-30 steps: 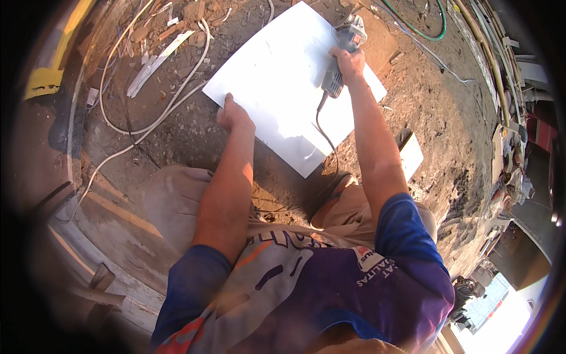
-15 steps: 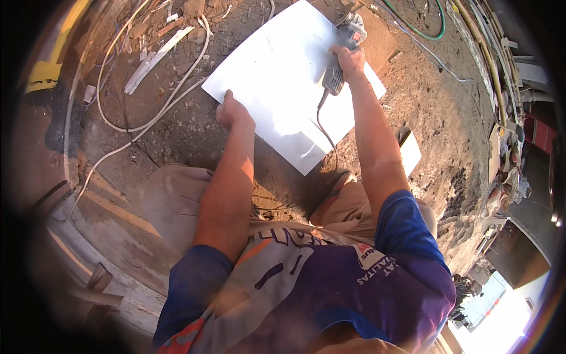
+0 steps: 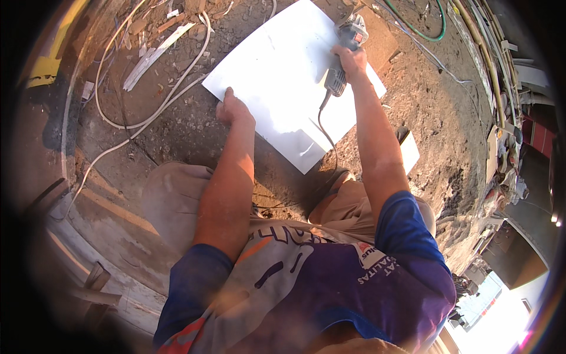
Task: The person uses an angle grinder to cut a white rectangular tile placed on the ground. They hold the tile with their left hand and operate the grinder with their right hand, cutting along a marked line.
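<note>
A large white sheet [image 3: 271,65] lies in front of me, tilted so one corner points toward my knees. My left hand [image 3: 234,110] grips its left edge, the thumb on top and the fingers hidden below. Wrapped round the body of an angle grinder [image 3: 336,81] is my right hand [image 3: 352,61]. The grinder's metal head [image 3: 355,28] points away from me, over the sheet's far right edge. From its near end a dark power cord [image 3: 322,121] runs back across the sheet toward my leg. Whether the disc spins, I cannot tell.
A brown board [image 3: 380,41] lies beyond the sheet's right side. Pale cable [image 3: 171,100] loops over the dirt floor at the left, near broken white strips [image 3: 154,58]. A green hose [image 3: 439,29] curves at the far right. A smaller white piece [image 3: 411,153] sits beside my right forearm.
Almost nothing differs. The grinder and my right hand have shifted very slightly to the right; my left hand keeps its place on the sheet's edge.
</note>
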Available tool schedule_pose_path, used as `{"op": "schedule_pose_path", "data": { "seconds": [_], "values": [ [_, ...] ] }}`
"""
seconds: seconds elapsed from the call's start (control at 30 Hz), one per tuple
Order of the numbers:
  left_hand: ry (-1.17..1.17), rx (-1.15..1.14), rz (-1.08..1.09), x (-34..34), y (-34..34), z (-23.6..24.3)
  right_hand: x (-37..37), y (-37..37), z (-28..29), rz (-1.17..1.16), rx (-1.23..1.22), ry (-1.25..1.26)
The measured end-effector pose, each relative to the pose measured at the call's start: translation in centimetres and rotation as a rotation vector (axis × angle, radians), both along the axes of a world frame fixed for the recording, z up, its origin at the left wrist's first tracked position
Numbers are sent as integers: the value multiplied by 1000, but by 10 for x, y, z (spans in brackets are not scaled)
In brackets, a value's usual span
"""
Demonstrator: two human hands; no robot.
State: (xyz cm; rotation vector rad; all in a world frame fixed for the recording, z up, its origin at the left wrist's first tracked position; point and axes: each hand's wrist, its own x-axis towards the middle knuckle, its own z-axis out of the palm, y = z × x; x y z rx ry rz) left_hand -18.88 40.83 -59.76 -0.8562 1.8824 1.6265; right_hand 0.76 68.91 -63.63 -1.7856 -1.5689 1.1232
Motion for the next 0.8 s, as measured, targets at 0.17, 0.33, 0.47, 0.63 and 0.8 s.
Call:
{"op": "schedule_pose_path", "data": {
  "seconds": [0.17,0.33,0.47,0.63,0.8],
  "values": [
    [2,-26,-6,-1,-1,4,-6,-13,12,-11,14,-18],
    [0,-10,-16,1,3,3,5,-8,13,48,-25,39],
    [15,33,66,-2,2,-3,1,-19,24,67,-62,63],
    [17,39,58,1,4,6,7,-24,21,51,-7,51],
    [3,44,43,-1,3,2,18,-19,15,84,-2,57]
  ]
}}
